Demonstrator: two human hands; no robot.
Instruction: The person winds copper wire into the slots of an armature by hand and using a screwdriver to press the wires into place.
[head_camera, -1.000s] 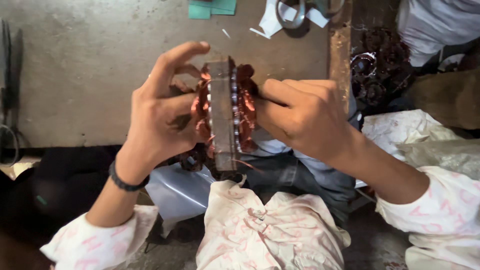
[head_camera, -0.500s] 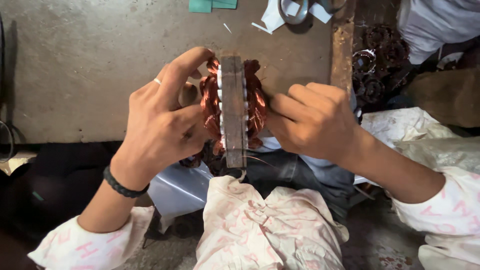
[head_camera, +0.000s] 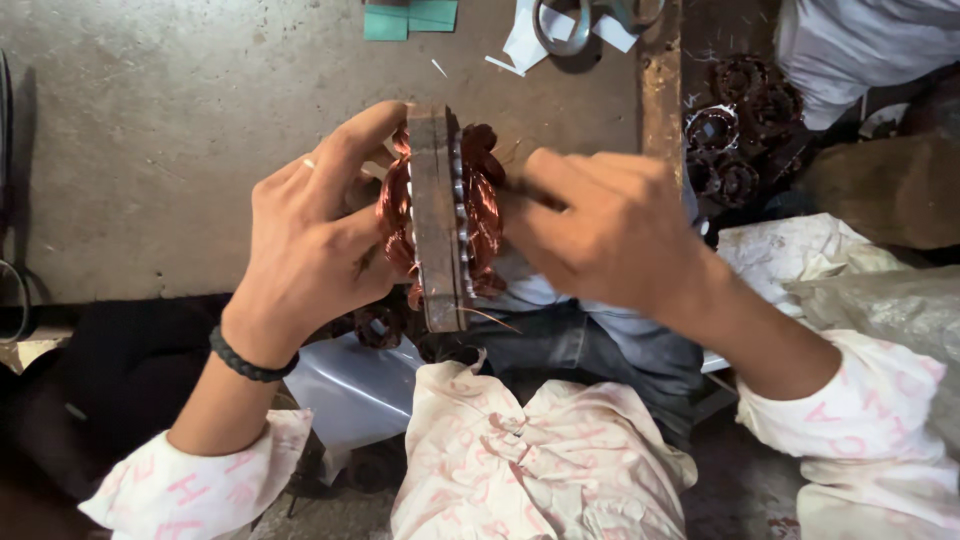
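I hold a motor stator (head_camera: 438, 215) edge-on in front of me: a grey laminated metal core with copper wire coils bulging out on both sides. My left hand (head_camera: 310, 250) grips its left side, index finger curled over the top of the core, a black braided band on the wrist. My right hand (head_camera: 610, 235) presses against the copper coils on the right side with fingers bent; whether it pinches a wire or a tool is hidden.
A worn grey bench top (head_camera: 170, 130) lies behind the stator. Scissors (head_camera: 570, 20), green card (head_camera: 410, 18) and white paper scraps lie at its far edge. Several more wound stators (head_camera: 740, 130) sit in a dark pile at the upper right. Crumpled plastic (head_camera: 860, 280) lies right.
The stator has been turned slightly and lifted closer to the camera. My left index finger has moved over the core's top; my right hand stays at the right coils.
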